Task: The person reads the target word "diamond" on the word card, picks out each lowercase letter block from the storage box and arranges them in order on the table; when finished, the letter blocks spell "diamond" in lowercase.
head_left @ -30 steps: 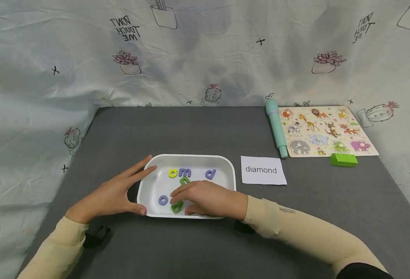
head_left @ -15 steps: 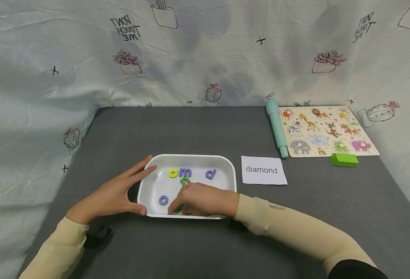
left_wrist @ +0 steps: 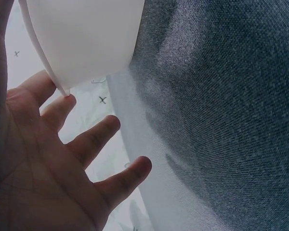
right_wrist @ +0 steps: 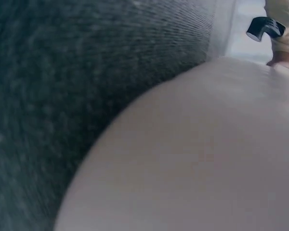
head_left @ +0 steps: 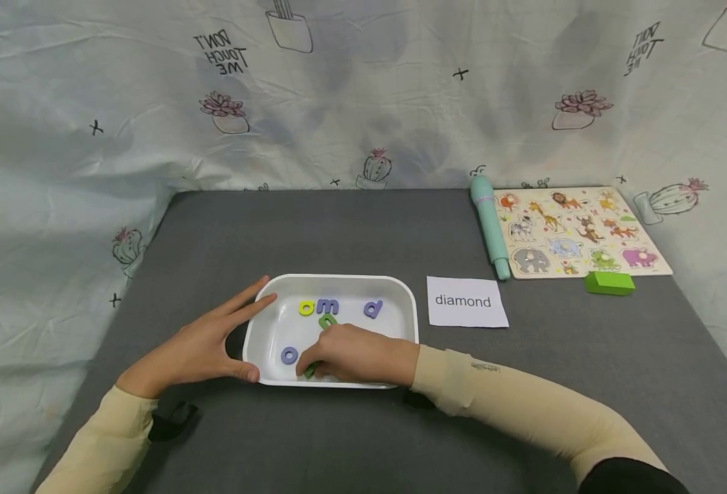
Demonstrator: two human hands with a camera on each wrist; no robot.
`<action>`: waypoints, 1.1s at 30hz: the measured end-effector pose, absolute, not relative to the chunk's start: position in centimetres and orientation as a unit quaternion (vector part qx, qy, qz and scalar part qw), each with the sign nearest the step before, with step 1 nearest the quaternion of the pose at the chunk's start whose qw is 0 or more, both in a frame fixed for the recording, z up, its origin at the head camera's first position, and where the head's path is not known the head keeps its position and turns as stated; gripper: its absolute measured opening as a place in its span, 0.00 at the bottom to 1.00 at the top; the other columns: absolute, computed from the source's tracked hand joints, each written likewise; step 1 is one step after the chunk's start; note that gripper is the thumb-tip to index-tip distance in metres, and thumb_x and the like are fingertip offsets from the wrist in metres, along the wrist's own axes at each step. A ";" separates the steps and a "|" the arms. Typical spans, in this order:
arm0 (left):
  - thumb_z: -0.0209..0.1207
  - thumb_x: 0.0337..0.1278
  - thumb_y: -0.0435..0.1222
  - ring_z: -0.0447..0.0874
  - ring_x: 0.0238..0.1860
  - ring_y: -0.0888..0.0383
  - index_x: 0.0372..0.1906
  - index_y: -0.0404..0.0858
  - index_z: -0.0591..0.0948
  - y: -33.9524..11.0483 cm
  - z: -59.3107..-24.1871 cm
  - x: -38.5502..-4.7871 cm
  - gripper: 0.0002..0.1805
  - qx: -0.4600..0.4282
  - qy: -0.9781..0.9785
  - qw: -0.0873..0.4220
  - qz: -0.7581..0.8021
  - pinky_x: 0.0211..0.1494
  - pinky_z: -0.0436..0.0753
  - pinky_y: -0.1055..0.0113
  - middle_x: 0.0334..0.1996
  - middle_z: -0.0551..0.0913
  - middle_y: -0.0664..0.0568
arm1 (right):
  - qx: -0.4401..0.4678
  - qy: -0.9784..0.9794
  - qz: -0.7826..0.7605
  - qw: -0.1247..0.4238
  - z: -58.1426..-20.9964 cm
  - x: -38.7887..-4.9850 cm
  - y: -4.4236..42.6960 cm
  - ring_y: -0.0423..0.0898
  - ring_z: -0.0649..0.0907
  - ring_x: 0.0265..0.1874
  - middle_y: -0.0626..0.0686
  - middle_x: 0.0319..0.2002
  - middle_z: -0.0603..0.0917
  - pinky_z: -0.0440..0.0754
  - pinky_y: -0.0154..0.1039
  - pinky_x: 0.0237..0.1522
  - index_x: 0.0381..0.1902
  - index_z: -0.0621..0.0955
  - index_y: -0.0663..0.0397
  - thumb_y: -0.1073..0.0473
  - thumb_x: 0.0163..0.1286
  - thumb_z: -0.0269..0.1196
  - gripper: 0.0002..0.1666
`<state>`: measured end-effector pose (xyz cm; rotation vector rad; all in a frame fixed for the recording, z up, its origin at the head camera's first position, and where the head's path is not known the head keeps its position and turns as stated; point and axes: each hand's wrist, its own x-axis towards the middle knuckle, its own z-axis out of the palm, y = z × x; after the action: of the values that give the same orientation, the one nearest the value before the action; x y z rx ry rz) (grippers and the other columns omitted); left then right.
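Note:
A white tray holds several small plastic letters. My left hand is spread at its left end, thumb near the front corner and fingers along the rim. In the left wrist view, straight fingertips of the left hand touch the rim. My right hand reaches into the tray and pinches a green letter with a round loop, partly hidden by the fingers. Around it lie a purple o, another green letter, a yellow letter, a purple m and a purple letter.
A card printed "diamond" lies right of the tray on the grey table. Farther back are a teal stick-shaped object, an animal puzzle board and a green block. A patterned cloth hangs behind.
My right hand has lowered and shifted slightly left, its fingers drawing together on the green letter near the tray's front. The left hand and tray have stayed in place.

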<state>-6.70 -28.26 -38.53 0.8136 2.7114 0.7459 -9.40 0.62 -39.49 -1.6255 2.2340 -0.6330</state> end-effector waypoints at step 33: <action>0.79 0.34 0.59 0.60 0.74 0.42 0.82 0.47 0.56 -28.3 -38.5 -6.8 0.67 0.274 0.920 0.109 0.259 0.57 0.74 0.41 0.82 0.44 0.52 | -0.340 0.873 -0.350 -0.021 -34.4 -9.9 19.4 0.34 0.86 0.36 0.42 0.43 0.89 0.83 0.35 0.36 0.52 0.88 0.45 0.70 0.56 0.77 0.26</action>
<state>-6.78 -28.27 -38.48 0.8061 2.7042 0.7614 -9.86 19.44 -34.37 -1.0821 2.7783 -1.1133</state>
